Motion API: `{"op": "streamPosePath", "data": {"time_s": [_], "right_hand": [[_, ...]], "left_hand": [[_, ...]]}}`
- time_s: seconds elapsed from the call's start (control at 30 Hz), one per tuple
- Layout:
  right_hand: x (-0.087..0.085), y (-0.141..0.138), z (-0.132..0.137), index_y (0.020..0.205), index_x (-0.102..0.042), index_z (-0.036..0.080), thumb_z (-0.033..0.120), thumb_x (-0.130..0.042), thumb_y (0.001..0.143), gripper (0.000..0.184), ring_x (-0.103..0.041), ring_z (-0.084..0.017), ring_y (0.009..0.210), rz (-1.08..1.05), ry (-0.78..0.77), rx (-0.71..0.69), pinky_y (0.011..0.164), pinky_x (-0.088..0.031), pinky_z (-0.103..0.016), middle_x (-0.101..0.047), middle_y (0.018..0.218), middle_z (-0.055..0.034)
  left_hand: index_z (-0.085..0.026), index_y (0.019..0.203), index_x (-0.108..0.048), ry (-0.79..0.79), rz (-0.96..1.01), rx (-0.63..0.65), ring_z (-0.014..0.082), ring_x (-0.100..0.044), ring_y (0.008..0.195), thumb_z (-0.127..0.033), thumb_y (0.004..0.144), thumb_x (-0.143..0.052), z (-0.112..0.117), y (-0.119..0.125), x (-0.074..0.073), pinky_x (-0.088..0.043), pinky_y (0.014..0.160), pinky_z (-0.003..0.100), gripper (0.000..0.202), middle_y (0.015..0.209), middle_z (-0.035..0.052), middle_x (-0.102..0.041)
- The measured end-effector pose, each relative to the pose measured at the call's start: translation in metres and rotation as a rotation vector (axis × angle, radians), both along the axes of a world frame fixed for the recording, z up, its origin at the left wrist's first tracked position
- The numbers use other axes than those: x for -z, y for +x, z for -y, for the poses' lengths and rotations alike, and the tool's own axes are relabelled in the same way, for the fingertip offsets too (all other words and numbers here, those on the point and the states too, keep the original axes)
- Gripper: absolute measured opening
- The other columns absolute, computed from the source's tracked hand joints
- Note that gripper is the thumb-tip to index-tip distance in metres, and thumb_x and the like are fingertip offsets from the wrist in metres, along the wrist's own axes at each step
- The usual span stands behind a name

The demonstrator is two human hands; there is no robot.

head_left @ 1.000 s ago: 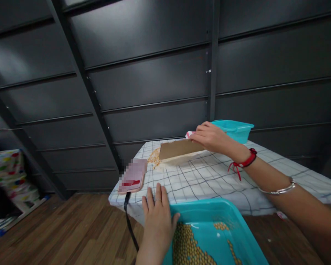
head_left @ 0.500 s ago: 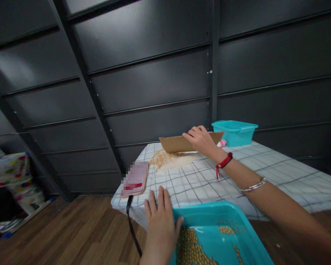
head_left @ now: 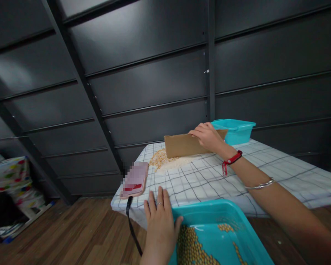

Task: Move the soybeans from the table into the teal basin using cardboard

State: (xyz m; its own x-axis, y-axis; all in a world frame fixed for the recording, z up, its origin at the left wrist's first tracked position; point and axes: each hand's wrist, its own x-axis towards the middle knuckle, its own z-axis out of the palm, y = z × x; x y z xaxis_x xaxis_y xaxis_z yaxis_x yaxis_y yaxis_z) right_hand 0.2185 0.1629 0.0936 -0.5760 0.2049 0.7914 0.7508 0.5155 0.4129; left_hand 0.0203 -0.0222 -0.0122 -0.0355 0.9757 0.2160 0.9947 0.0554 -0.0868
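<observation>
My right hand [head_left: 208, 138] grips the top edge of a brown cardboard piece [head_left: 179, 145], which stands on edge on the table. At its left end lies a spread of yellow beans [head_left: 158, 159], with fine whitish grains [head_left: 176, 164] in front. My left hand [head_left: 160, 224] lies over the left rim of a turquoise plastic basin [head_left: 206, 209], fingers stretched out towards the table edge, thumb over the rim. Yellow-brown beans [head_left: 193, 246] are heaped on the basin's left side, with a few more to the right. Its near part is out of view.
A white checked cloth [head_left: 217, 184] covers the table. A pink phone [head_left: 135, 180] with a black strap [head_left: 132, 226] lies at the left edge. Another turquoise basin [head_left: 238, 134] stands at the back right. Behind rises a dark panelled wall [head_left: 154, 81]; wooden floor [head_left: 99, 224] shows at left.
My right hand has moved the cardboard slightly right and nearer, and the cardboard now stands more upright. My left hand and the near basin have stayed in place.
</observation>
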Motion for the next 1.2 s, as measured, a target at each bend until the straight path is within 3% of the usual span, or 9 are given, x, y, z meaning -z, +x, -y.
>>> {"op": "streamPosePath", "data": {"time_s": [0.13,0.47,0.77,1.03,1.2], "right_hand": [[0.001,0.000,0.001,0.093,-0.062,0.016,0.011,-0.040,0.085,0.024,-0.042,-0.020,0.078,-0.039,0.015,0.011,0.071,-0.025,-0.033,-0.061,0.075,-0.0065],[0.015,-0.023,-0.001,0.087,-0.061,0.017,0.006,-0.040,0.082,0.025,-0.043,-0.018,0.077,0.034,-0.001,-0.059,0.072,-0.024,-0.033,-0.061,0.074,-0.0052],[0.002,0.003,0.000,0.090,-0.061,0.018,0.007,-0.042,0.081,0.024,-0.044,-0.017,0.078,0.038,0.000,-0.161,0.072,-0.026,-0.031,-0.062,0.078,-0.0045],[0.010,-0.013,0.002,0.095,-0.061,0.016,0.010,-0.037,0.086,0.026,-0.043,-0.018,0.079,0.034,0.016,-0.180,0.072,-0.027,-0.032,-0.062,0.078,-0.0061],[0.012,-0.017,0.003,0.092,-0.061,0.017,0.007,-0.038,0.084,0.026,-0.044,-0.017,0.080,0.092,-0.004,-0.219,0.073,-0.028,-0.031,-0.062,0.077,-0.0048]], "left_hand": [[-0.007,0.133,-0.037,0.024,-0.013,0.001,0.0420,-0.027,0.128,-0.032,0.075,-0.049,0.000,0.001,0.002,-0.030,0.101,0.062,0.064,0.142,0.0178,-0.032],[-0.008,0.134,-0.034,0.074,-0.021,0.053,0.0420,-0.027,0.129,-0.035,0.078,-0.046,-0.003,-0.006,0.016,-0.029,0.101,0.063,0.064,0.143,0.0191,-0.031],[-0.006,0.135,-0.033,-0.026,0.007,-0.010,0.0417,-0.023,0.130,-0.033,0.076,-0.048,0.002,0.003,0.000,-0.026,0.102,0.061,0.066,0.144,0.0178,-0.028],[-0.009,0.135,-0.033,0.090,-0.019,0.059,0.0421,-0.028,0.129,-0.036,0.077,-0.045,-0.003,-0.008,0.019,-0.029,0.099,0.063,0.065,0.143,0.0185,-0.032],[-0.009,0.136,-0.032,0.108,-0.021,0.070,0.0416,-0.027,0.129,-0.037,0.078,-0.044,-0.004,-0.011,0.023,-0.029,0.100,0.063,0.065,0.143,0.0192,-0.032]]}}
